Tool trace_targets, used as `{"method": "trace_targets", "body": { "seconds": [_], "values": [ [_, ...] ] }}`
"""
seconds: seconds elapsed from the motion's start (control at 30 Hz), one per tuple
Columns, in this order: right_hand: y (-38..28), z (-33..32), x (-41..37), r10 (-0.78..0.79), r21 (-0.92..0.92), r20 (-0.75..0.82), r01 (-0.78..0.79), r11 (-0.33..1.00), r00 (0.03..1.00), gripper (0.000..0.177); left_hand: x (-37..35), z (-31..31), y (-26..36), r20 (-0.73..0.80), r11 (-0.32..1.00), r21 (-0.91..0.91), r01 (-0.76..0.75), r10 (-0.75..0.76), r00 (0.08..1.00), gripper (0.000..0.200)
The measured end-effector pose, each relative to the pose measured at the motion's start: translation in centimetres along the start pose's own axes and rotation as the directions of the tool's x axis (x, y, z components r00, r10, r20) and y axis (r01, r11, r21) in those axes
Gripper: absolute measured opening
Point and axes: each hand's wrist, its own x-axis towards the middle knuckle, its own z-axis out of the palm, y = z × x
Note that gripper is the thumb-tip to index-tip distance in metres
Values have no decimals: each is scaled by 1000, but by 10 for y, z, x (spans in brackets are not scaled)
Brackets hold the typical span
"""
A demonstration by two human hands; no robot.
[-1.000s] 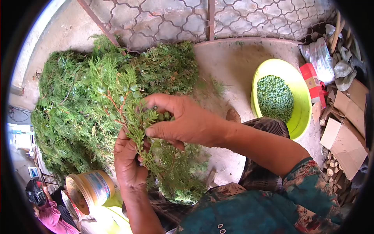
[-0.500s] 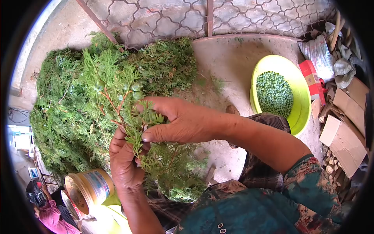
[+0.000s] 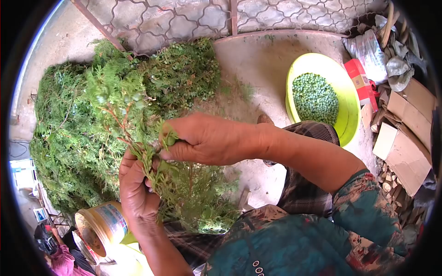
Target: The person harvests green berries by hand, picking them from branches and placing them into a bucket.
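My left hand (image 3: 139, 191) is closed around the stem of a leafy conifer branch (image 3: 122, 120), which has reddish-brown twigs, flat green foliage and a few round green cones toward its tip. Close beside it, my right hand (image 3: 202, 138) is pinched at the middle of the branch. Round green cones (image 3: 170, 139) show at its thumb and fingers; the exact grip is partly hidden. Below the hands hangs more foliage, over my lap. To the right stands a yellow-green tub (image 3: 351, 108) holding a heap of small green cones (image 3: 315, 99).
A large pile of cut conifer branches (image 3: 73, 138) lies at the left, against a metal lattice (image 3: 184, 20). A tipped bucket (image 3: 108, 225) sits lower left, near a person in pink (image 3: 64, 262). Red box (image 3: 360, 80), cardboard (image 3: 407, 158) and wood pieces (image 3: 389, 186) lie right.
Both hands and the branch sit slightly further left in view. My right hand has drawn a little away from the left, with green cones now showing at its fingertips. The branch tip is blurred.
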Motion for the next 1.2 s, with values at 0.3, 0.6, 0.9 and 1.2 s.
{"method": "trace_targets", "body": {
  "seconds": [0.3, 0.6, 0.9, 1.2],
  "values": [
    [10, -28, -5, 34, -606, 61, 10, 796, 998, 24, 1, -8, 5, -40, 999, 31, -26, 27, 999, 24],
    [37, -203, -211, 60, -490, -861, -855, 167, 505, 42, -9, -15, 12, -6, 1000, -16, 16, -17, 1000, 33],
    [-38, -93, -92, 431, -86, -305, -476, 875, 849, 22, 3, -9, -4, 103, 1000, 26, 16, -19, 995, 44],
    [-26, -9, 2, 184, 33, 28, -185, 982, 983, 24, 2, 3, 6, 222, 997, -32, 74, -65, 973, 39]
  ]
}}
